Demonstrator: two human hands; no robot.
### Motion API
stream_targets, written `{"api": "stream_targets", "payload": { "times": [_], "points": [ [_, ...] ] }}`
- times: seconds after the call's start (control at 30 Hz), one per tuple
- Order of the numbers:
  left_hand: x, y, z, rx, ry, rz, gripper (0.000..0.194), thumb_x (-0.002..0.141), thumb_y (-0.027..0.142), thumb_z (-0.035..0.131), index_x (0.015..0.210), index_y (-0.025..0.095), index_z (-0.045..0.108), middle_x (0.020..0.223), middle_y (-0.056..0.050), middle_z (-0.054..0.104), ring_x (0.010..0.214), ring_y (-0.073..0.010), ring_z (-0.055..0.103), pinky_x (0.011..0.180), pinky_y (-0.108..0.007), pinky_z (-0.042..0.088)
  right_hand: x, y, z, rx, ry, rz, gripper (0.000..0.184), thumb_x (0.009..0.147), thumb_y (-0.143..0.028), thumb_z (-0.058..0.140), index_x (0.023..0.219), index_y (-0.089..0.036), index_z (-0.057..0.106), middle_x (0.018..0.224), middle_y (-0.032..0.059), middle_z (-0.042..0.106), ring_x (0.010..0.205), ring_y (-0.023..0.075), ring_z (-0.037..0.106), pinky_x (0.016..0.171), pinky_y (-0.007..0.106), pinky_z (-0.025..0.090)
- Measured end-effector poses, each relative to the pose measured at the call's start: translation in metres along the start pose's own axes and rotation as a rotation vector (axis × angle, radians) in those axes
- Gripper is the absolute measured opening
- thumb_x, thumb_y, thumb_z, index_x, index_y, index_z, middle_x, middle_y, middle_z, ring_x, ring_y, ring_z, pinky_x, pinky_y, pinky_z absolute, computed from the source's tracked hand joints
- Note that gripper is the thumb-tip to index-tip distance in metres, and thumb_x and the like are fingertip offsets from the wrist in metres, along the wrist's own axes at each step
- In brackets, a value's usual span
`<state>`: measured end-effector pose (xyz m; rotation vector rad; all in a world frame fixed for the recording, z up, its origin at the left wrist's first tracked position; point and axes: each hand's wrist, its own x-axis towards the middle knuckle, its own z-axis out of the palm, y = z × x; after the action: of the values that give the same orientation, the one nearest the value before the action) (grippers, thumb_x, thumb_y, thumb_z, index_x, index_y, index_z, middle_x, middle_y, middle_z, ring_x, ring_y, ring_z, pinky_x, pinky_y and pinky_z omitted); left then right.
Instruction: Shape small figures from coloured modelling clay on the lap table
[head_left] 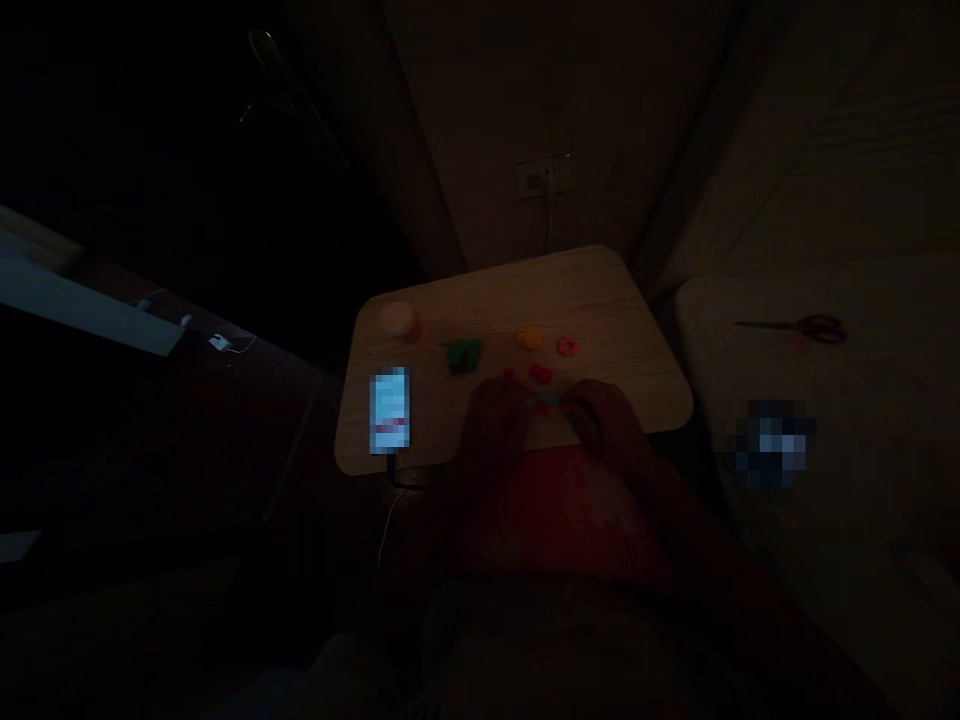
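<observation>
The scene is very dark. My right hand (604, 412) is closed on a thin pale blue-green tool (549, 400) that points left, low over the small wooden table. Its exact kind is too dim to tell. My left hand (493, 410) rests at the near edge with curled fingers; what they hold, if anything, is hidden in shadow. A small red bit (509, 373) lies at its fingertips, and another red bit (542, 408) sits under the tool. Just beyond are a red lump (541, 374), a pink flower-shaped ring (568, 346), an orange lump (529, 338) and a green lump (463, 354).
On the wooden table (480, 290) stand a cup-like tub (398, 319) at the back left and a lit phone (390, 410) with a cable. Scissors (806, 328) lie on the pale surface at right. A wall socket (543, 178) with a plugged-in cord is behind.
</observation>
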<state>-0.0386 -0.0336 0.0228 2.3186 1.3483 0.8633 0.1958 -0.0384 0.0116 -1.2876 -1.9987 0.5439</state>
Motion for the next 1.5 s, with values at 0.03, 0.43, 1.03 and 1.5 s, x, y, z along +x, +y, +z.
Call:
{"api": "stream_targets", "payload": {
  "times": [0.03, 0.43, 1.03, 1.5],
  "points": [
    [0.000, 0.001, 0.001, -0.005, 0.021, -0.035, 0.030, 0.096, 0.022, 0.061, 0.125, 0.019, 0.068, 0.133, -0.012, 0.066, 0.127, -0.0270, 0.058, 0.113, -0.047, 0.047, -0.001, 0.001, -0.002, 0.033, 0.063, 0.041, 0.015, 0.100, -0.029, 0.054, 0.098, -0.021, 0.066, 0.095, 0.0107, 0.074, 0.086, 0.0272, 0.065, 0.079, 0.040, 0.046],
    [0.014, 0.016, 0.013, -0.005, -0.042, -0.059, 0.008, 0.095, 0.028, 0.069, 0.096, 0.022, 0.075, 0.111, -0.008, 0.072, 0.120, -0.0284, 0.063, 0.115, -0.052, 0.047, -0.014, 0.004, -0.011, 0.085, 0.211, 0.166, 0.017, 0.099, -0.036, 0.055, 0.100, -0.023, 0.065, 0.099, 0.0108, 0.074, 0.090, 0.0282, 0.067, 0.080, 0.042, 0.050],
    [0.017, 0.006, 0.023, -0.084, -0.006, -0.031, 0.023, 0.093, 0.020, 0.068, 0.116, 0.021, 0.071, 0.117, -0.007, 0.077, 0.116, -0.0250, 0.069, 0.119, -0.051, 0.043, -0.013, 0.001, -0.006, -0.034, 0.041, 0.050, 0.019, 0.101, -0.031, 0.053, 0.101, -0.020, 0.069, 0.098, 0.0126, 0.075, 0.090, 0.0298, 0.066, 0.085, 0.044, 0.048],
    [0.020, 0.002, 0.021, -0.347, -0.007, -0.168, 0.030, 0.085, 0.014, 0.072, 0.115, 0.020, 0.068, 0.115, -0.008, 0.077, 0.105, -0.0226, 0.073, 0.098, -0.040, 0.059, 0.001, -0.006, 0.000, -0.017, -0.043, 0.012, 0.018, 0.100, -0.027, 0.054, 0.104, -0.020, 0.070, 0.106, 0.0127, 0.078, 0.097, 0.0305, 0.069, 0.090, 0.045, 0.049]
  ]
}}
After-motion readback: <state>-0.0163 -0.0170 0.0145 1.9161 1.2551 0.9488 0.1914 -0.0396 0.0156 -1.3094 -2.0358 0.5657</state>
